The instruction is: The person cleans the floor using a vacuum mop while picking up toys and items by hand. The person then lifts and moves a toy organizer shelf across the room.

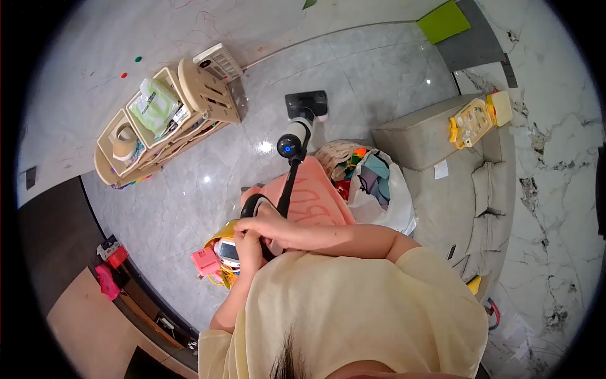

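From the shelf (pixel 211 104) at left, open floor (pixel 259 132) runs past the vacuum (pixel 293 140), its head down, to the sofa (pixel 435 196) (a stuffed bag (pixel 401 197) narrows the near side). The left hand (pixel 249 251), fingers bent, meets the right hand (pixel 270 225), closed around the handle (pixel 251 204); whether the left grips too, I cannot tell.

The glossy grey tiled floor (pixel 189 208) carried the black floor head (pixel 307 101) of a stick vacuum cleaner (pixel 295 137), which rested on bare tiles. A beige storage rack (pixel 205 95) stood on the view's left and a grey sofa (pixel 435 202) on its right. Nearer the wearer sat a white bag (pixel 402 199) stuffed with fabric and a partly hidden yellow tub (pixel 222 229).
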Demonstrator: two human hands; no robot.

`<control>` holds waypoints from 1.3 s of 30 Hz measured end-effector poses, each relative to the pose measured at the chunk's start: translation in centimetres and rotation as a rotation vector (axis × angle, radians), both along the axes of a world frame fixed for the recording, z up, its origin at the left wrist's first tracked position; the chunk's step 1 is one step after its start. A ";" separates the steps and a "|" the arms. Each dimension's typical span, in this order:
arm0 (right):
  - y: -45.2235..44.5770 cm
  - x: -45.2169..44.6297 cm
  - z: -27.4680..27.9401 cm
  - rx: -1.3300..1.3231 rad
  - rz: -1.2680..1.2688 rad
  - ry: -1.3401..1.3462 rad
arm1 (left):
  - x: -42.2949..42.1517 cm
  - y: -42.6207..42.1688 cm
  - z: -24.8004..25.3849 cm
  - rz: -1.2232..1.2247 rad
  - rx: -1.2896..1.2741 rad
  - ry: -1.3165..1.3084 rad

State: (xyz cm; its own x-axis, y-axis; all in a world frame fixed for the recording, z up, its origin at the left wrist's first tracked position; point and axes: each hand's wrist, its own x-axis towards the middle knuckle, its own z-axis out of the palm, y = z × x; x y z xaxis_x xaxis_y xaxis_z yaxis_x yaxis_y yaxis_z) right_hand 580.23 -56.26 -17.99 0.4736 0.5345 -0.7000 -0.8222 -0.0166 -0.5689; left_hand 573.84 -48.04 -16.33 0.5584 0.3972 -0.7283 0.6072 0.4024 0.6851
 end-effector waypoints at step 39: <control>1.3 -0.4 -4.9 -0.245 -0.312 -0.270 | 4.3 4.9 -6.4 -0.897 -0.011 -0.267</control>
